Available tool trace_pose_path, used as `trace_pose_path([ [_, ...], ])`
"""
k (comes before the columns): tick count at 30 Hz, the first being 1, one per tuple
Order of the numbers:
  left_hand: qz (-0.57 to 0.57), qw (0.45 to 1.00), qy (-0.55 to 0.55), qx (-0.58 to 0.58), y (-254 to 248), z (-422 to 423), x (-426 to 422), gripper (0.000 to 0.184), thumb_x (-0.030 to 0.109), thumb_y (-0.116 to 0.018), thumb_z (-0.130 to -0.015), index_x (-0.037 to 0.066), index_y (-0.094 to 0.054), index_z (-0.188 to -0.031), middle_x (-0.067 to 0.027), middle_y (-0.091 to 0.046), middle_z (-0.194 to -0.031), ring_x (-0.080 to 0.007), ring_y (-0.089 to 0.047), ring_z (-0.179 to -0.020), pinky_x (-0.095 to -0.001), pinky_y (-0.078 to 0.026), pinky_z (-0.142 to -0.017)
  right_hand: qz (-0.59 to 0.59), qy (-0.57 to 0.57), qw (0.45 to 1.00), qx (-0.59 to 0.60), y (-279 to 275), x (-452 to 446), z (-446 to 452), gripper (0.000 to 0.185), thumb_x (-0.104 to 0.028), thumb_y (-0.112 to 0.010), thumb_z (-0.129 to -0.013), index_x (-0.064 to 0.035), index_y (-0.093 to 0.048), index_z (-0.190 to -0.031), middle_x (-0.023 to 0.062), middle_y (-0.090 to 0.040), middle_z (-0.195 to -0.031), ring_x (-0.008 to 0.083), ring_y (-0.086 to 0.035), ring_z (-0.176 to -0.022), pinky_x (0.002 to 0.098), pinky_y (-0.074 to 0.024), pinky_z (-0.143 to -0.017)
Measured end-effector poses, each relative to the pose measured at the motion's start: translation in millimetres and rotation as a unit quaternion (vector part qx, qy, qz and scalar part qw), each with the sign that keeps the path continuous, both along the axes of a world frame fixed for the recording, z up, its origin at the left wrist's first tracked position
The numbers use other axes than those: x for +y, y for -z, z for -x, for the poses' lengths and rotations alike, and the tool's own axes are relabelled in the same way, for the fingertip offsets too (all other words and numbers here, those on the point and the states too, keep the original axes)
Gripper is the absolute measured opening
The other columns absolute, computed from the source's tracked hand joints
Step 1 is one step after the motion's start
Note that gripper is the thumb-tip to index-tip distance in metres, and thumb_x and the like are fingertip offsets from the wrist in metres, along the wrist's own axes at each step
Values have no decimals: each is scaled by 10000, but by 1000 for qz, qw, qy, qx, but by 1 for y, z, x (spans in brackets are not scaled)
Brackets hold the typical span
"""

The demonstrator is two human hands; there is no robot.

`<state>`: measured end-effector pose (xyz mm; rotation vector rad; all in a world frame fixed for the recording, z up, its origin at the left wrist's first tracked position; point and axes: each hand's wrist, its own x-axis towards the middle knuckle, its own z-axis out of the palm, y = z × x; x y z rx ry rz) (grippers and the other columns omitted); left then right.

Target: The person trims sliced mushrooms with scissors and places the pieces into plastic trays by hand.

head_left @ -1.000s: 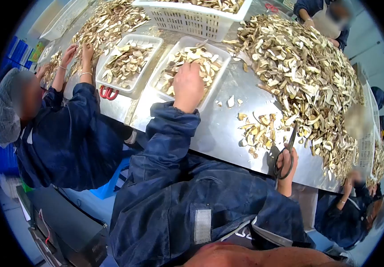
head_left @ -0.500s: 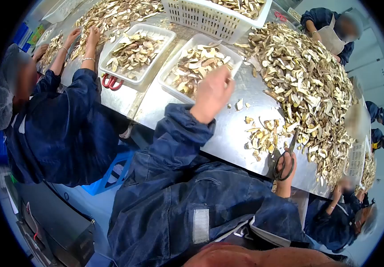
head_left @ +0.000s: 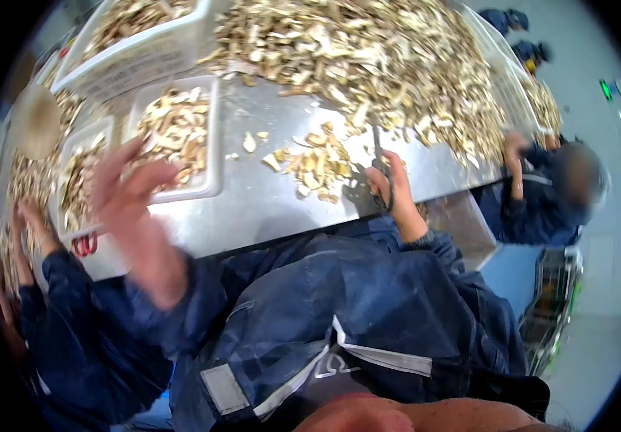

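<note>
My left hand (head_left: 137,209), blurred by motion, is raised with its fingers apart and holds nothing; it covers part of the white tray (head_left: 214,144) of sliced mushrooms. My right hand (head_left: 394,189) grips the black scissors (head_left: 377,155), their blades pointing away from me over the metal table (head_left: 253,209). Beside the blades lies a small heap of cut pieces (head_left: 317,162). Behind it spreads a large pile of dried mushroom slices (head_left: 368,50).
A large white basket (head_left: 137,59) of slices stands at the back left. A second tray (head_left: 80,232) and red-handled scissors (head_left: 84,245) are near a co-worker's hands (head_left: 33,219). Another co-worker (head_left: 541,194) is at the right edge.
The view has swung to the right. My left hand has come away from the tray's mushrooms and lifted, its fingers spreading. My right hand still holds the scissors.
</note>
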<state>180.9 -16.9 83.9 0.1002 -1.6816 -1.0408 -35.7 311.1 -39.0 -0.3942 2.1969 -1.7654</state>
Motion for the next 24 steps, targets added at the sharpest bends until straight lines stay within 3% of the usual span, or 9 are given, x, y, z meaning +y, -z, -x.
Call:
trace_pose_path([
  [3, 92, 967, 22, 237, -50, -24, 3, 421, 324, -491, -982, -74, -593, -1073, -238, -619, -944, -261, -615, -770, -319, -526, -649, -45, -2, 999, 19, -16, 0, -8, 423, -149, -698, -939, -60, -470, -1283, 8, -568, -720, 87, -482, -594, 254, -380, -535],
  [8, 197, 866, 238, 393, -116, -59, 44, 242, 110, -563, -850, 31, -529, -1076, -52, -489, -951, -169, -504, -890, -318, -437, -738, -50, 34, 997, 57, -1, 0, -7, 396, -188, -738, -906, -18, -511, -1183, 31, -611, -684, 95, -536, -611, 272, -411, -553],
  [13, 114, 826, 331, 441, -112, -45, 65, 276, 48, -552, -833, 47, -511, -1105, -10, -466, -932, -156, -494, -903, -301, -407, -759, -41, 30, 997, 51, 1, 0, -6, 331, -117, -714, -921, -71, -512, -1180, -32, -540, -697, 48, -467, -585, 224, -347, -524],
  [16, 39, 690, 471, 548, -114, -13, 84, 268, 54, -560, -840, 58, -507, -1102, 7, -464, -929, -140, -493, -911, -308, -402, -759, 0, 25, 999, 40, 3, 2, -4, 316, -115, -704, -929, -74, -521, -1183, -34, -540, -683, 46, -460, -577, 224, -347, -524],
  [19, -163, 227, 827, 488, -96, -14, 81, 170, 57, -555, -877, 51, -510, -1042, -15, -475, -894, -166, -505, -881, -299, -385, -732, -6, 24, 998, 61, 8, 5, -1, 322, -109, -708, -928, -79, -529, -1193, -31, -531, -671, 47, -464, -585, 229, -345, -523],
  [20, -238, 63, 870, 427, -94, -17, 82, 130, 61, -549, -894, 47, -510, -1018, -28, -481, -881, -180, -509, -866, -300, -381, -720, -11, 20, 997, 70, 9, 6, -2, 326, -108, -711, -926, -79, -529, -1194, -29, -530, -672, 48, -467, -589, 231, -345, -524],
  [22, -364, -202, 878, 237, -107, -25, 81, 49, 75, -523, -941, 31, -509, -959, -70, -501, -855, -224, -523, -820, -317, -382, -688, -59, 31, 989, 130, 9, 6, -3, 322, -101, -726, -922, -54, -539, -1180, -25, -523, -664, 52, -470, -596, 249, -356, -528],
  [23, -299, -352, 873, 157, -118, -3, 93, 199, 118, -449, -1016, 7, -490, -856, -154, -516, -828, -319, -514, -747, -367, -411, -676, -57, 43, 989, 126, 10, 7, -3, 360, -164, -757, -888, -47, -554, -1160, 17, -530, -645, 88, -480, -597, 269, -383, -551],
  [24, -329, -384, 851, 139, -121, -4, 93, 230, 136, -439, -1028, -2, -499, -854, -168, -522, -821, -339, -513, -740, -385, -420, -679, -53, 50, 990, 122, 14, 6, -3, 407, -228, -788, -854, -39, -570, -1141, 59, -537, -626, 124, -491, -598, 289, -409, -575],
])
